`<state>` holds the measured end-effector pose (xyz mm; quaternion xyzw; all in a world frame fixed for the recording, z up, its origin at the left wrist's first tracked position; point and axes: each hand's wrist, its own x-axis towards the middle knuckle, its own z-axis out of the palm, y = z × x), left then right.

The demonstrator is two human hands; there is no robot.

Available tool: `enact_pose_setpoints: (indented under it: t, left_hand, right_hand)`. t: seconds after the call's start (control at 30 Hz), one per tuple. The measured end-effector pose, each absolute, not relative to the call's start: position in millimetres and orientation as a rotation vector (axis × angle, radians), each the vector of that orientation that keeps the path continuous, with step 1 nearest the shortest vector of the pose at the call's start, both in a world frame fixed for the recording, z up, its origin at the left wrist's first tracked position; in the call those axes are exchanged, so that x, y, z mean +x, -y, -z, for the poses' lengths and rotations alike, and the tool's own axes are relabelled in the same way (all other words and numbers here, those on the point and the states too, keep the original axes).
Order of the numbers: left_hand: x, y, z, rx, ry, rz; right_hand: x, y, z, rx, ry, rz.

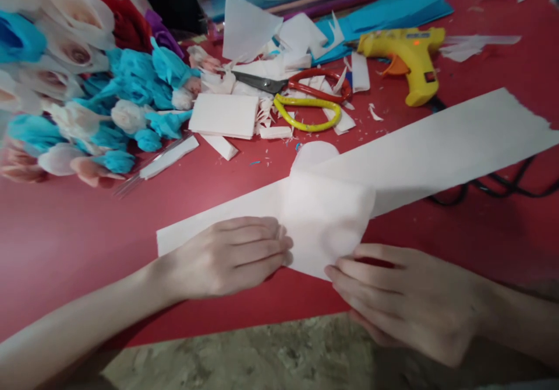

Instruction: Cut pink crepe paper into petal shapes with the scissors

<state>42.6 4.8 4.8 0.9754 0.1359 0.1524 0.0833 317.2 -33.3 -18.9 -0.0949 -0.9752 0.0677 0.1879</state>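
Here we are at the red tabletop (61, 244), and both my hands are on the paper! My left fingers (251, 253) are bunched together, gripping the left edge of a rounded white paper piece (325, 215). Across from them, my right fingers (375, 279) pinch its lower right edge, and the piece bulges softly between the two. A rounded white flap (317, 152) peeks out just above it; whether that's a separate sheet, I can't tell. Running slantwise beneath, a long white strip (441, 145) reaches out on both sides, its far right end ragged.

Up beyond the strip, scissors (283, 84) with one red and one yellow handle lie spread among white scraps, beside a folded white stack (225, 113). Over to the right, a yellow glue gun (404, 52) lies on its side, nozzle towards the scraps, near blue paper (388, 9). And on the left, what a crowd: paper flowers (87, 81) in blue, white, pink, red and purple, heaped together!
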Motion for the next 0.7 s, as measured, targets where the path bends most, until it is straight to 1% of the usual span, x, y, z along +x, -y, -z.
enact_pose_setpoints:
  t: [0.13,0.23,0.33,0.5,0.7]
  left_hand:
    - [48.6,-4.6,-10.6,2.980,-0.339,-0.457]
    - [56.5,-3.5,-15.0,3.071,-0.389,-0.464]
    - [68.4,-4.5,-16.9,3.133,-0.376,-0.392]
    - [86.0,-11.3,-9.6,3.172,-0.222,-0.250]
    - [86.8,-15.9,-4.4,3.126,-0.231,-0.249]
  right_hand:
    - [314.9,31.7,16.5,-0.320,2.744,-0.271]
    - [312.3,28.2,12.6,-0.335,2.751,-0.335]
    - [311.0,26.3,9.4,-0.348,2.713,-0.309]
    - [311.3,27.9,9.4,-0.360,2.667,-0.251]
    - [312.4,28.5,11.8,-0.339,2.662,-0.220]
